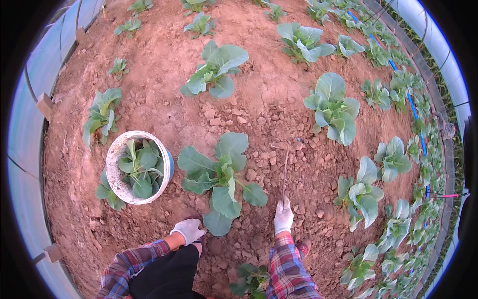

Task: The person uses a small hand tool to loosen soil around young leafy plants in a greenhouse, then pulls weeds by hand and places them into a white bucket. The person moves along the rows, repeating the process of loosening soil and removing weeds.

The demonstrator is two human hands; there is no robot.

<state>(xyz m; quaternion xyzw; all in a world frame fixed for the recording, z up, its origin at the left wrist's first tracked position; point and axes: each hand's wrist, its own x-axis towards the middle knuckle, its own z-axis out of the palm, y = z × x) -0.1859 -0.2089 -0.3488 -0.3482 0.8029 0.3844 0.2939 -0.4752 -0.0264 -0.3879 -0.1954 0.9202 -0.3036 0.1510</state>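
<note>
While white-gloved right hand [284, 215] wraps thin-handled brown hoe-like tool [285, 174], right of large broad-leafed green plant [225, 177], white-gloved left hand [189, 231] rests below-left of plant, thumb apart, apparently empty. Sideways swing toward plant could tear its outer leaf [255, 194]; cloddy brown soil [264, 172] might deflect tool head [282, 146]. White-rimmed, blue-sided round bucket [115, 167], left of plant, might tip if knocked. No labels or writing readable.

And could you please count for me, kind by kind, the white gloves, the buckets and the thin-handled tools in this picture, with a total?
White gloves, left and right: 2
Bucket: 1
Thin-handled tool: 1
Total: 4
</note>
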